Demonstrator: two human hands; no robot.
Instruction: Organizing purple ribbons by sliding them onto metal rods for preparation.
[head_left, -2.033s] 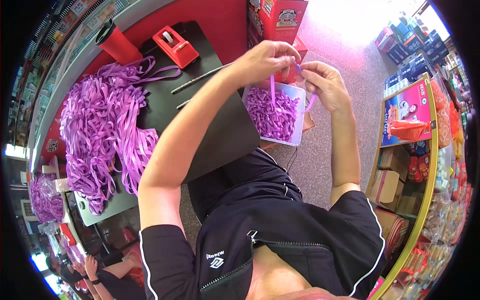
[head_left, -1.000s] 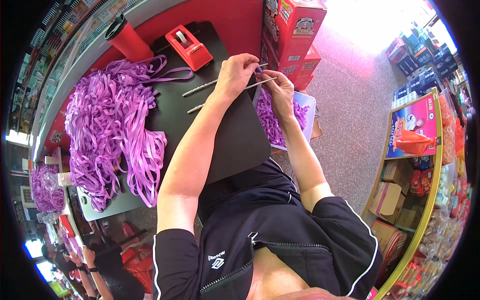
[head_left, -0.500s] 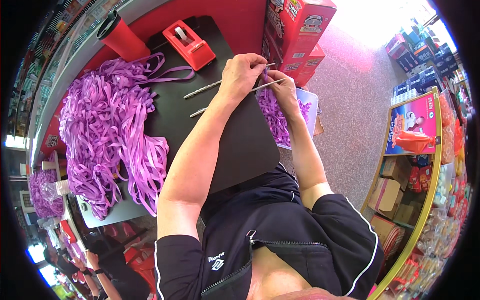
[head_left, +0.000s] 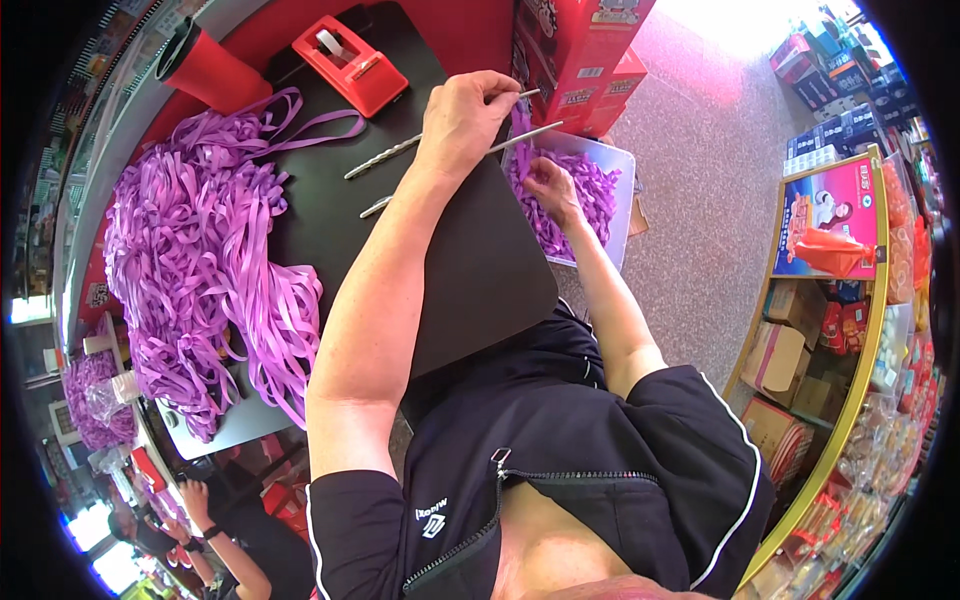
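Two slim metal rods, an upper one (head_left: 382, 158) and a lower one (head_left: 530, 137), lie slantwise over the dark tabletop and reach past its right edge. My left hand (head_left: 460, 118) is closed in a pinch at the upper rod's far end, where a purple ribbon (head_left: 520, 122) hangs down from the fingertips. My right hand (head_left: 552, 190), fingers curled together, is lower, over a pale plastic bin (head_left: 624, 190) filled with short purple ribbon pieces (head_left: 592, 195). What its fingers hold, if anything, is hidden. A large heap of long purple ribbons (head_left: 180, 260) covers the table's left side.
A red tape dispenser (head_left: 352, 68) and a red cup (head_left: 212, 72) stand at the back of the dark table (head_left: 480, 270). Red boxes (head_left: 580, 60) rise behind the bin. Shelves (head_left: 800, 360) with goods line the right. Another person's hand (head_left: 197, 500) shows at lower left.
My right hand has come away from the rods and moved down over the bin. My left hand stays at the upper rod's end. The whole view has shifted slightly.
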